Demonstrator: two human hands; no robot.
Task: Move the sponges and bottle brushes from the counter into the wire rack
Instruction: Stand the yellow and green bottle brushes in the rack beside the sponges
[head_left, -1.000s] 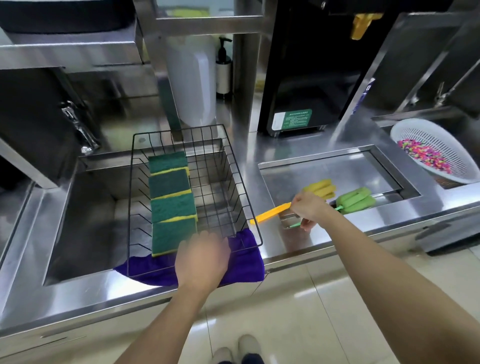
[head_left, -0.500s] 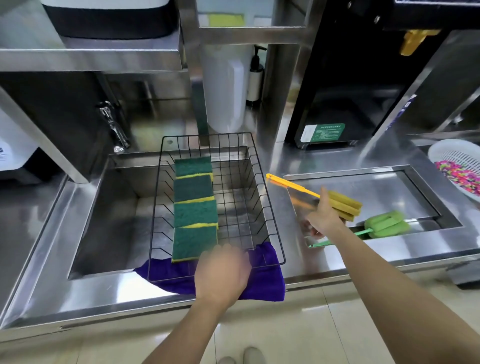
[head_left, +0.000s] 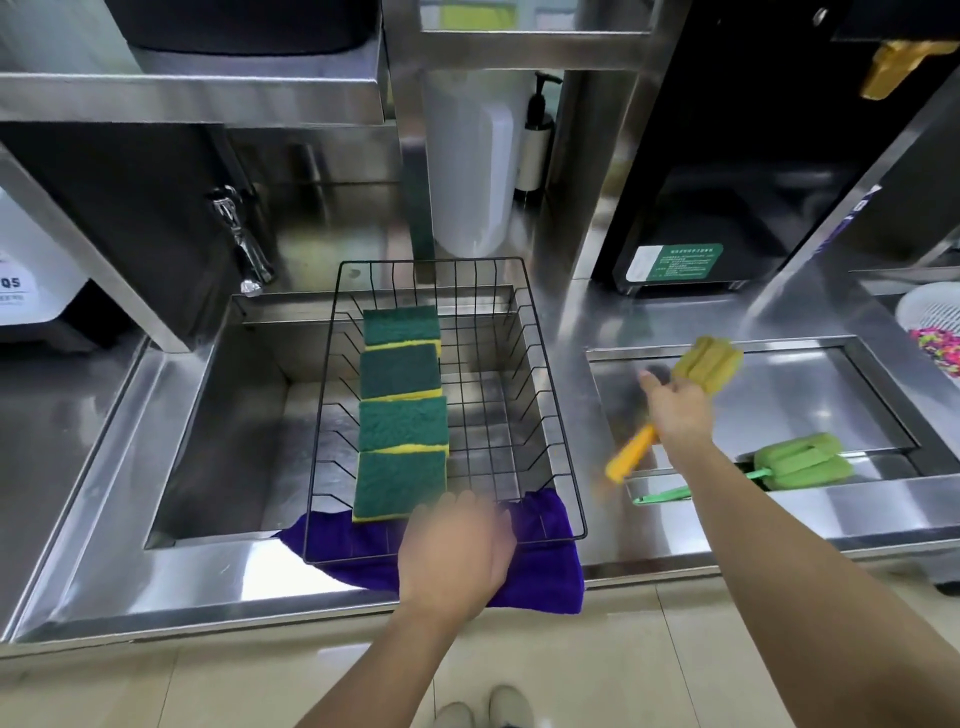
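Right hand (head_left: 675, 410) has swung the yellow bottle brush (head_left: 706, 364) up, grip closed around its handle, right of the wire rack (head_left: 545, 395) steadied by the left hand (head_left: 452, 551), ready to drop in.

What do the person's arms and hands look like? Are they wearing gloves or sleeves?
No gloves and no sleeves show. Both forearms are bare all the way to the picture's edge. The left hand and right hand are bare too, with no watch, rings or bracelets showing.
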